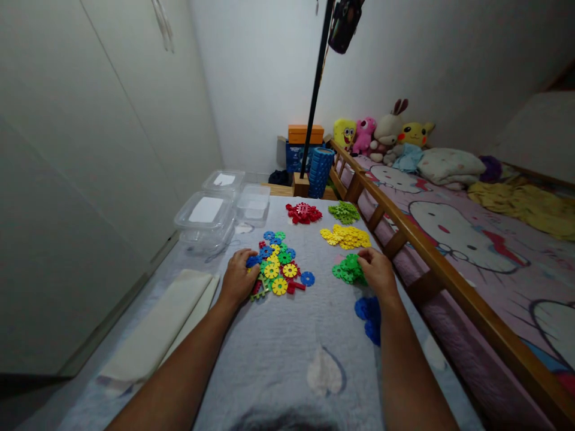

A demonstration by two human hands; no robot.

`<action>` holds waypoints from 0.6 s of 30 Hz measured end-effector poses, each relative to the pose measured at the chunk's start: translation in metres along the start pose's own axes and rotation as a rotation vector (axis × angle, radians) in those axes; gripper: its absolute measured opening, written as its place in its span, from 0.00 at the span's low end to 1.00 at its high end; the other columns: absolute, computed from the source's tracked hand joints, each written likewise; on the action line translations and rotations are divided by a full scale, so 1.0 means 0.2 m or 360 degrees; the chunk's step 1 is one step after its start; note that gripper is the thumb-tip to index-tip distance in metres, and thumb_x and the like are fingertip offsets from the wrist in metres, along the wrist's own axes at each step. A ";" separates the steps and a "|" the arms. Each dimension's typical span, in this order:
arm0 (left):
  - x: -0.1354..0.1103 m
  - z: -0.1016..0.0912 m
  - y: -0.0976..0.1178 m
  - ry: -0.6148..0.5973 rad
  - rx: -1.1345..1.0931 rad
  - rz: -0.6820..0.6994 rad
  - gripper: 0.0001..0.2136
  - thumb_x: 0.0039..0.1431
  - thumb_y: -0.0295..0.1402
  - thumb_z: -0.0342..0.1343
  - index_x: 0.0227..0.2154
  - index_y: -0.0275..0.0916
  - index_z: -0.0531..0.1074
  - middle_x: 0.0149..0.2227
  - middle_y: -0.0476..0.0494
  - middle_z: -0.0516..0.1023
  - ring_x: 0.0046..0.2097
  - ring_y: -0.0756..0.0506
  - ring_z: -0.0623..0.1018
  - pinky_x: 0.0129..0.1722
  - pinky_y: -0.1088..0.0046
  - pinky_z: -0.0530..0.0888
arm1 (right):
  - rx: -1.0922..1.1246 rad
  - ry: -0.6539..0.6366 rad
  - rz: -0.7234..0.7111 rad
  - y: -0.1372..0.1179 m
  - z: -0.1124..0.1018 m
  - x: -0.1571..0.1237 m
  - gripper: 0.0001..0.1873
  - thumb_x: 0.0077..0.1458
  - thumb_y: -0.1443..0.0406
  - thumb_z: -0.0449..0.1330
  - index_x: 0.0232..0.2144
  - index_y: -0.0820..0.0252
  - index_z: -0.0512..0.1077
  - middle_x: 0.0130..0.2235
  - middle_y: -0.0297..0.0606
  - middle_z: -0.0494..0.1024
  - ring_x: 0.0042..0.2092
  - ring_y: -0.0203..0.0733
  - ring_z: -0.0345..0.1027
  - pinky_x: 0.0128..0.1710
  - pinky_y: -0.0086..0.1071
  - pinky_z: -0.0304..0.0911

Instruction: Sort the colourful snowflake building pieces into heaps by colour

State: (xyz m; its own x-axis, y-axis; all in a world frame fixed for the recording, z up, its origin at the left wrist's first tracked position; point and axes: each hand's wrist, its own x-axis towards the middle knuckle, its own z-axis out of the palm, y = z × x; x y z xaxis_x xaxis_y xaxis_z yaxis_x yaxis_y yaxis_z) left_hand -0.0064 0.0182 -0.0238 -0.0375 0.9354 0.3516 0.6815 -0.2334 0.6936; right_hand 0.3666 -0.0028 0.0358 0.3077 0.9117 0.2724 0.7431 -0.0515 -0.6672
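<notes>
A pile of mixed-colour plastic snowflake discs (277, 266) lies at the middle of the cloth-covered table. My left hand (239, 276) rests at its left edge, thumb and fingers closed around a blue disc (253, 261). On the right, my right hand (378, 272) is at the green disc pile (348, 269), its fingers bent together on a green disc at the pile's edge; the fingertips are partly hidden. Blue discs (369, 314) lie beside my right forearm, which covers some of them. Farther back are piles of yellow discs (348, 236), red pieces (304, 212) and light-green pieces (344, 212).
Clear plastic containers (204, 211) stand at the back left. Folded cream cloth (168, 323) lies along the left side. A wooden bed rail (404, 239) borders the table on the right. Behind the table rises a black pole (314, 96) on a wooden block.
</notes>
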 end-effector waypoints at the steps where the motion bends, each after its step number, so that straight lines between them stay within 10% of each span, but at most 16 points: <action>1: 0.00 0.00 0.00 0.0000 0.0002 0.0001 0.15 0.53 0.35 0.51 0.43 0.39 0.73 0.51 0.37 0.74 0.57 0.37 0.72 0.61 0.55 0.67 | -0.0033 0.0022 0.0003 0.01 0.01 0.00 0.10 0.48 0.63 0.53 0.31 0.58 0.72 0.32 0.38 0.78 0.34 0.42 0.71 0.37 0.33 0.61; 18: 0.00 -0.01 0.00 -0.0021 0.0006 0.0013 0.15 0.53 0.36 0.52 0.43 0.40 0.73 0.50 0.38 0.74 0.56 0.37 0.72 0.61 0.55 0.67 | -0.0718 0.0108 -0.0072 0.06 0.02 0.00 0.10 0.54 0.70 0.54 0.30 0.58 0.75 0.31 0.40 0.79 0.33 0.43 0.68 0.37 0.34 0.55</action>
State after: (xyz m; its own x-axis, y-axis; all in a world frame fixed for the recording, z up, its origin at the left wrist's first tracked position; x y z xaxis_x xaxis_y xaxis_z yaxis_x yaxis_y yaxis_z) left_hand -0.0066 0.0180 -0.0225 -0.0222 0.9368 0.3490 0.6847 -0.2401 0.6882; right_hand 0.3722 -0.0017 0.0247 0.2960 0.8890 0.3493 0.9366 -0.1984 -0.2888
